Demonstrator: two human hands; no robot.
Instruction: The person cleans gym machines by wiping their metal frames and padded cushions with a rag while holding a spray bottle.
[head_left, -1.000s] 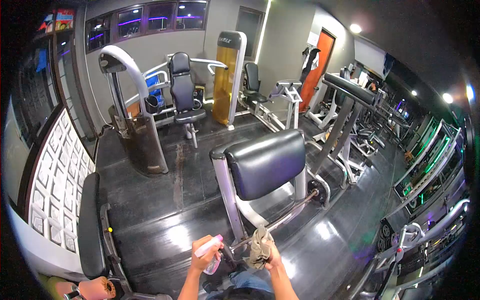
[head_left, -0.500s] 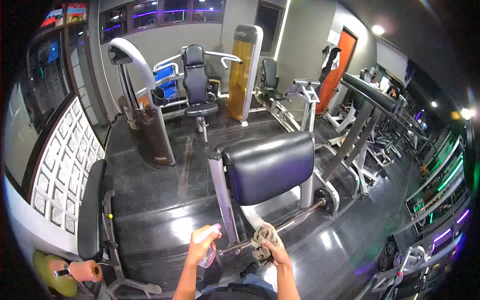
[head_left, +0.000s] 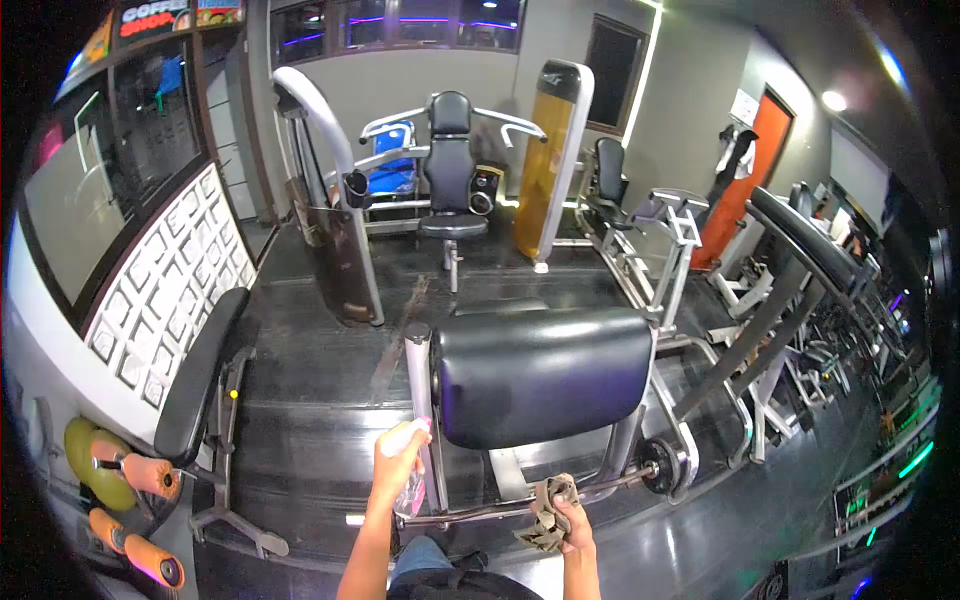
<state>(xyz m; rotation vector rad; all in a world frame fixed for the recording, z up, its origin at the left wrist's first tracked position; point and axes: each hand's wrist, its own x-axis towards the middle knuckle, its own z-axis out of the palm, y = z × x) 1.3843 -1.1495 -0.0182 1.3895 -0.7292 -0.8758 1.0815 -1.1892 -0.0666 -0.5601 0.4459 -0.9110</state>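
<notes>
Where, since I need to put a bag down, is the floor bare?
The glossy black floor looks bare between the long black padded bench and the silver-framed machine with the wide black pad, and right of its round black weight plate. It is crowded near the orange door, among other silver-framed machines.

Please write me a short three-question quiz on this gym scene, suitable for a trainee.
1. Multiple choice: What does the right hand hold?
a) a dumbbell
b) a crumpled cloth
c) a jump rope

2. True or false: The spray bottle is in the left hand.

3. Fill in the blank: In the picture, the black weight plate is near the ____ end of the long metal bar.

Key: 1. b; 2. true; 3. right
</notes>
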